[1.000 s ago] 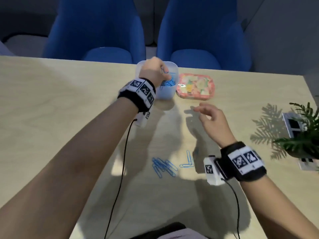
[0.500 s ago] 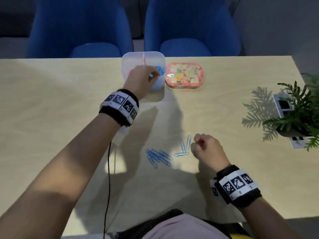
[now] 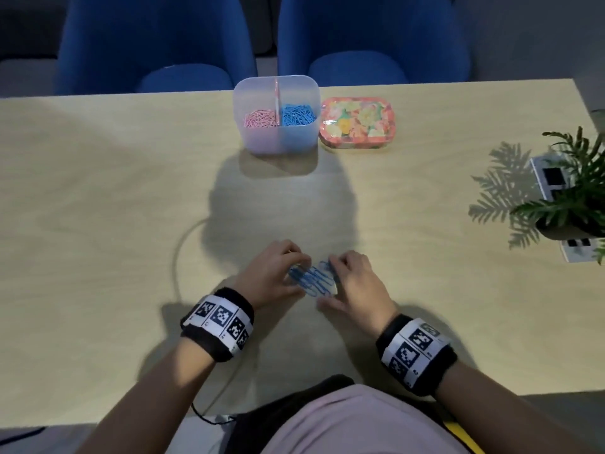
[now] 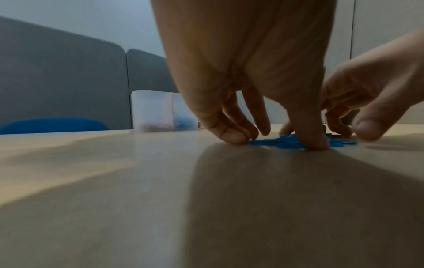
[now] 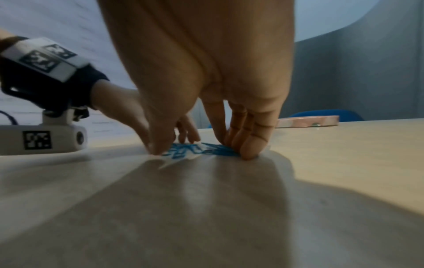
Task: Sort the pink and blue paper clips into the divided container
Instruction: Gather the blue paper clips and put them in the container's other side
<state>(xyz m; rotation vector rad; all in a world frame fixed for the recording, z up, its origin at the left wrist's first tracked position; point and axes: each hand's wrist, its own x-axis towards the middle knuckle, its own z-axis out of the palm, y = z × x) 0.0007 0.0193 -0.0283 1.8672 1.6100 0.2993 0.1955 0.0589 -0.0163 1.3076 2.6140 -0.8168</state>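
Since a second ago the left hand (image 3: pixel 273 273) has left the divided container (image 3: pixel 276 142) and come down to lower centre of the head view, and the right hand (image 3: pixel 355 285) has dropped beside it. Both now bracket a small heap of blue paper clips (image 3: pixel 312 277) lying flat on the table (image 3: pixel 98 191). The left hand's fingertips (image 4: pixel 231 135) and thumb press the tabletop at the heap's left edge, fingers bent down. The right hand's fingers (image 5: pixel 251 143) stand close together on the heap's right side, thumb on the near side; whether either hand pinches a clip I cannot tell. At upper centre the container holds pink clips (image 3: pixel 260 118) in its left half and blue ones (image 3: pixel 298 114) in its right. A floral tin (image 3: pixel 357 122) sits just right of it, a potted plant (image 3: pixel 576 198) at the right edge.
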